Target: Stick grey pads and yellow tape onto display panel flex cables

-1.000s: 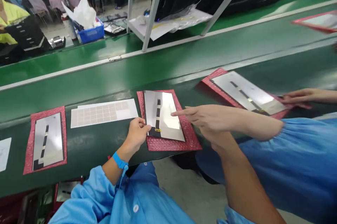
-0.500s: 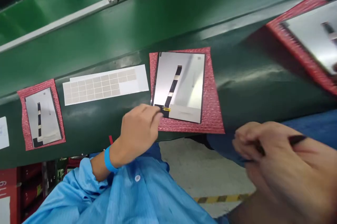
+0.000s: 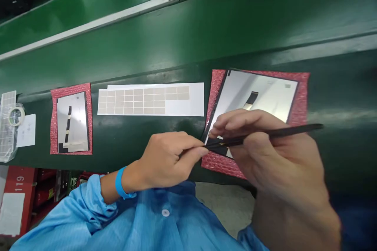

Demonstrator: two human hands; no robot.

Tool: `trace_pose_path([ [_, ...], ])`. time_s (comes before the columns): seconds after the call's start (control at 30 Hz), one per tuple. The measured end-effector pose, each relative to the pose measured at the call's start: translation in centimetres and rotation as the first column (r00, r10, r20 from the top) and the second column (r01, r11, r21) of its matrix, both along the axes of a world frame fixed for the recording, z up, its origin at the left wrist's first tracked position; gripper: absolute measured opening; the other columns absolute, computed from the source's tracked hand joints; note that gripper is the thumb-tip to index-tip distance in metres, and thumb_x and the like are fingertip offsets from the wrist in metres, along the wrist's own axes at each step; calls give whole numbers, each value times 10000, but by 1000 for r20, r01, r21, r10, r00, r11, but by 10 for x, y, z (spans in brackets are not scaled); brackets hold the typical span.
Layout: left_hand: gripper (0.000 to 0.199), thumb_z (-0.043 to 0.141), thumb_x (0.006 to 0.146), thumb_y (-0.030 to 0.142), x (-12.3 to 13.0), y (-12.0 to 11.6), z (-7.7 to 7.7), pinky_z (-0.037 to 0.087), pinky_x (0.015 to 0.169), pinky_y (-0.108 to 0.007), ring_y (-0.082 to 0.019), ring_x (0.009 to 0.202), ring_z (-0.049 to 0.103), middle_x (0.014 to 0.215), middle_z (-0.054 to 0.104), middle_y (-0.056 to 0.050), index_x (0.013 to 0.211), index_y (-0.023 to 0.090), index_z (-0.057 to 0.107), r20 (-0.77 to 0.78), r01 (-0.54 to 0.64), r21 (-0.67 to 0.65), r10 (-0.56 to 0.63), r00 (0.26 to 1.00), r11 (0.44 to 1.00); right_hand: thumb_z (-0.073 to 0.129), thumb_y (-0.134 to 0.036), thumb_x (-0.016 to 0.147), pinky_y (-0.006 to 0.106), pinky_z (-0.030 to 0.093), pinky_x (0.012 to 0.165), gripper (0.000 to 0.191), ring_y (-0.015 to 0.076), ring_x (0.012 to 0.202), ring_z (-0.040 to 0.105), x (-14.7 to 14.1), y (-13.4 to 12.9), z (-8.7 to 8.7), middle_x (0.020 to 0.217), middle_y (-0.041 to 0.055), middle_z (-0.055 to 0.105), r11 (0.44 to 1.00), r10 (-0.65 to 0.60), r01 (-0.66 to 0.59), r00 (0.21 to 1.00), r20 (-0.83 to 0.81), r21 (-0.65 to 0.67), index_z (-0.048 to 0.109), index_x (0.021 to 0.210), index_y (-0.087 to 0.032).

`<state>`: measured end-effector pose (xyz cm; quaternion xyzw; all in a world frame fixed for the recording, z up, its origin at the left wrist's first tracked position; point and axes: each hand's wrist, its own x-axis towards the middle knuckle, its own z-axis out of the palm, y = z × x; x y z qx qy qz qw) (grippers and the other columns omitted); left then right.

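A silver-backed display panel (image 3: 265,94) lies on a pink bubble mat (image 3: 302,94), with a black flex strip (image 3: 251,99) running along its back. My right hand (image 3: 273,152) covers the panel's lower part and is shut on black tweezers (image 3: 297,128). Their tip reaches the strip's lower end, which is mostly hidden. My left hand (image 3: 167,160), wearing a blue wrist strap (image 3: 119,183), has closed fingertips almost touching that tip. Whether those fingers hold anything, I cannot tell.
A sheet of beige stickers (image 3: 150,99) and another panel on a pink mat (image 3: 72,123) lie on the green conveyor belt (image 3: 176,54). Further left are a tape roll (image 3: 16,115) and paper (image 3: 26,131). A red bin marked 119 (image 3: 17,200) stands below.
The view has swung along the belt, and the panel has turned sideways in the frame. My right hand has come over the panel with the tweezers, and my left hand has stayed near the strip's end.
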<state>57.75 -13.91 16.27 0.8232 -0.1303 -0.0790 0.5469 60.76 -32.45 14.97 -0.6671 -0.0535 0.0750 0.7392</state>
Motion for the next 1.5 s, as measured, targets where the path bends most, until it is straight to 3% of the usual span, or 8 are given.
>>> trace_pose_path([
  [0.1,209,586,987,243,29,6,-3,438,688,-261,-126,696,612,789,712,-13,859,174,736,23,-14,-40,15,1000,999,798,-601,887,315,556,662,396,204,751,660,35,-8,-6,846,60,653,992,102,-97,993,54,-79,697,891,-218],
  [0.2,239,604,971,271,56,9,-9,384,632,-258,-117,650,547,693,643,14,778,173,703,-74,-12,-111,4,997,994,891,-583,797,267,540,546,439,177,609,655,64,-10,-2,751,44,660,991,137,-135,986,97,-25,716,876,-188],
  [0.33,284,576,1001,306,77,13,-21,407,633,-256,-125,663,545,696,626,13,766,171,664,-135,54,-196,-82,988,979,894,-494,821,296,602,598,358,204,679,704,89,-11,0,840,72,697,960,280,-281,956,87,6,744,909,-181],
  [0.47,218,526,1046,247,88,13,-43,481,847,-327,-190,908,627,941,719,-43,934,171,697,261,-147,158,103,960,976,872,-521,839,294,609,584,366,194,649,696,111,-16,-20,812,56,697,992,100,-96,993,54,-80,724,898,-191],
  [0.53,199,559,1047,255,94,13,-58,469,992,-398,-256,1153,605,1222,715,-95,1162,153,687,404,-226,379,59,913,897,895,-535,804,293,614,569,407,194,648,694,124,-14,-38,816,50,697,991,7,-4,1000,22,-131,695,894,-192],
  [0.67,357,591,1040,282,100,11,-76,448,1040,-441,-306,1351,498,1469,594,-133,1359,120,582,347,-159,667,-115,931,728,919,-464,755,258,592,511,420,196,636,689,138,-5,-63,760,47,679,979,-27,21,999,-24,-201,641,891,-181],
  [0.9,351,599,1041,321,97,6,-74,436,1022,-419,-290,1345,495,1472,589,-115,1337,133,581,339,-157,677,-116,934,719,826,-233,740,202,539,461,230,199,639,708,133,0,-59,743,75,697,952,-73,79,997,31,-296,652,863,-148],
  [1.5,357,581,1044,319,98,4,-72,430,1048,-420,-292,1377,475,1512,561,-120,1357,146,579,312,-138,688,-119,942,712,783,-249,687,194,486,434,185,205,602,685,138,4,-51,690,82,681,933,-72,46,996,-59,-358,666,799,-159],
])
